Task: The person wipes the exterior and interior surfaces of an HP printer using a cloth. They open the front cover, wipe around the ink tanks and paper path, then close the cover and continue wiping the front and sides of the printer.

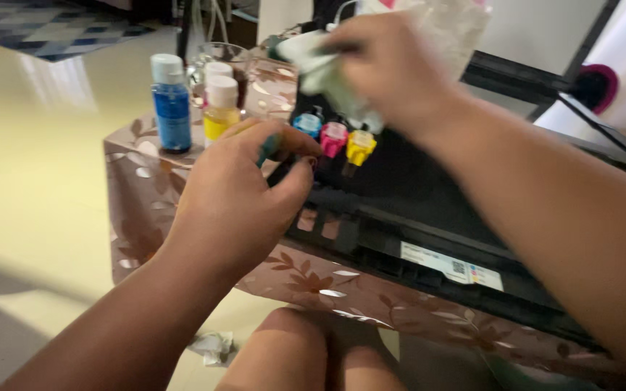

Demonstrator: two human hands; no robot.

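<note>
Black printer [429, 188] sits on a leaf-patterned table cover [306, 279]. At its front edge, blue, pink and yellow tank plugs [333, 137] stand pulled up. Right hand [393, 69], above the plugs, is closed around a crumpled cloth [320, 69]. Left hand [237, 188], just left of the plugs, pinches something small; ink stains its fingertips. Blue bottle [172, 105] and yellow bottle [222, 108], left of the printer, are capped.

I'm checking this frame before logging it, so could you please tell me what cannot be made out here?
- Right hand: motion-blurred in the head view; the pale cloth it grips is smeared.
- Left hand: its fingertips hide the black printer part they touch, beside the blue cap.
- Third bottle: mostly hidden behind the yellow bottle.
</note>
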